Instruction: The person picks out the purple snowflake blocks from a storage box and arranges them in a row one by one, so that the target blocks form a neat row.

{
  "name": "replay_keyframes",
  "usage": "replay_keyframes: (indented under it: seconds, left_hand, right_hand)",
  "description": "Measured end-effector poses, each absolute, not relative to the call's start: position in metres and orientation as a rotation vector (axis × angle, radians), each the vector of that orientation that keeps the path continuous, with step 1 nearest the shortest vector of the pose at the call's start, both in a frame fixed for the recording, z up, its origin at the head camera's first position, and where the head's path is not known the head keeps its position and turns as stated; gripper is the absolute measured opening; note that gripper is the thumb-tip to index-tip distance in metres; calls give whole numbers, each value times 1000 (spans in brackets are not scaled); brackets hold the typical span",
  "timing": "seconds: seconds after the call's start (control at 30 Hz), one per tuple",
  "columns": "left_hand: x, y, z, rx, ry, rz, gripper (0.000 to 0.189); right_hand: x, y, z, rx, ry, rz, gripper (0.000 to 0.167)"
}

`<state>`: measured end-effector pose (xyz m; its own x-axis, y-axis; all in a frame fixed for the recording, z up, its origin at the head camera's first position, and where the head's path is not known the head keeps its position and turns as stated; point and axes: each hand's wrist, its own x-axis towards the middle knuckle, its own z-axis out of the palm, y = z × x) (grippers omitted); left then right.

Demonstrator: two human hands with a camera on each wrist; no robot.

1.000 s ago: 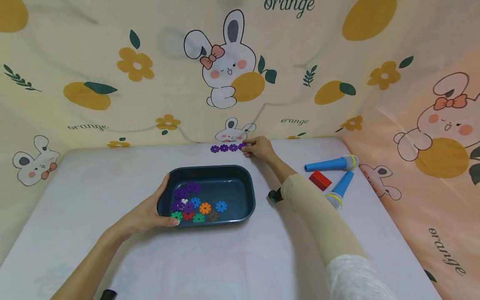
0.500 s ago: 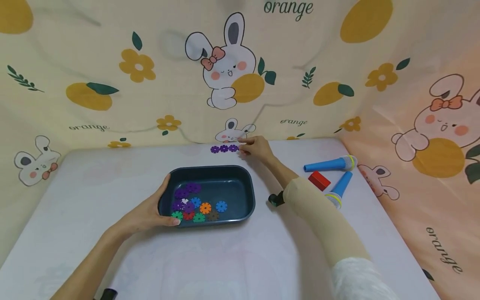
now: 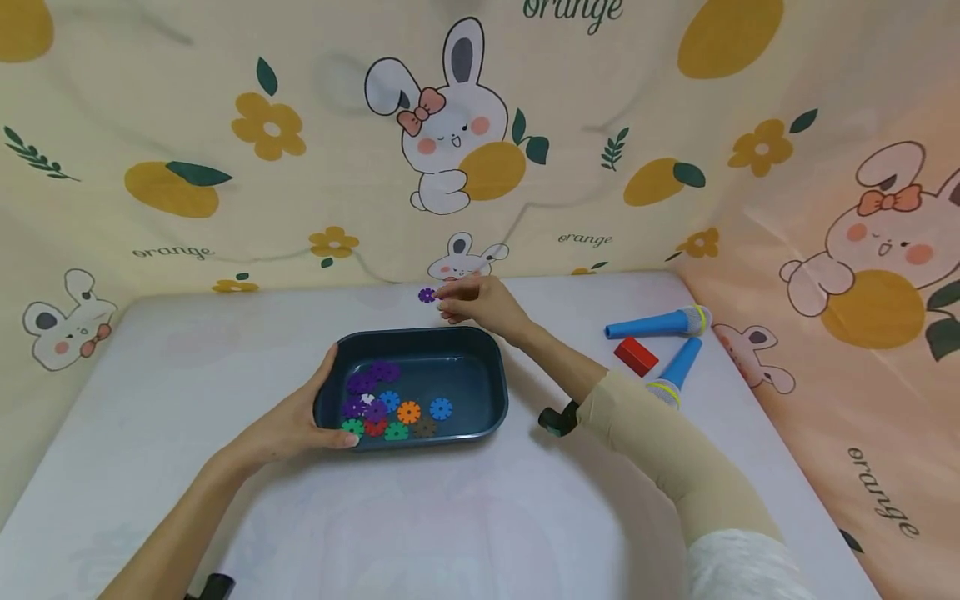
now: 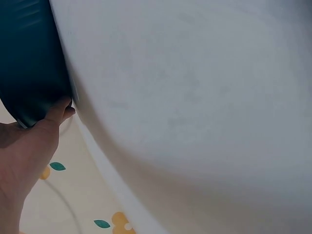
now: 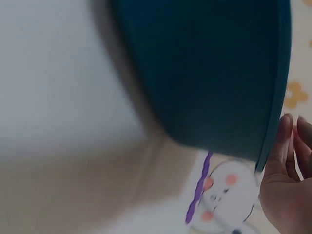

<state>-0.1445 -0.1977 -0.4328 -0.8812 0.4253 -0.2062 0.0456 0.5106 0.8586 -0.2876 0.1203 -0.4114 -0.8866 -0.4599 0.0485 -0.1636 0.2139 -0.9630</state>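
Observation:
My left hand [image 3: 303,421] grips the left end of a dark blue tray [image 3: 468,387], thumb on its front rim. The left wrist view shows the fingers at the tray's corner [image 4: 34,73]. Inside lie several notched plastic discs, purple ones [image 3: 362,383] on the left, with an orange disc [image 3: 408,412] and a blue disc [image 3: 441,408]. Behind the tray my right hand [image 3: 491,308] is over a row of purple discs, fingertips by the leftmost disc [image 3: 427,295] and hiding the others. The right wrist view shows this purple row [image 5: 199,190] edge-on, apart from the fingers.
To the right are two blue toy microphones [image 3: 647,324] and a red block [image 3: 636,357] between them. A patterned cloth [image 3: 337,167] rises behind the white table [image 3: 450,517]. Black wrist devices [image 3: 558,419] are on both arms.
My right hand has moved left along the purple row, so it now covers discs that showed before. The left hand and the tray have stayed in place.

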Motion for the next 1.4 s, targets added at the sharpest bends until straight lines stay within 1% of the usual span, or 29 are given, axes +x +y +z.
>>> replay_keyframes:
  seconds: [0.2,0.4,0.67,0.93,1.23,1.4]
  left_hand:
    - [-145,-198,-434,398,2350,1345,135]
    - [-145,-198,-434,407,2327,1380,134]
    - [-145,-198,-435,416,2345,1352,134]
    - [-146,-198,-438,409,2336,1361,131]
    - [-144,-199,-436,396,2322,1359,129]
    - [-144,-199,-436,379,2331,1342,128]
  right_hand:
    - [-268,104,-408,-716,2219,-1616,24]
    - [-253,87,-409,-825,2180,-1511,26]
    - [-237,68,-417,-858,2114,-1425,24]
    - [-228,49,-435,-899,2160,-1277,19]
    - [-223,37,-448,-964,2208,-1106,22]
    - [-219,32,-453,-1056,2330,-957,24]
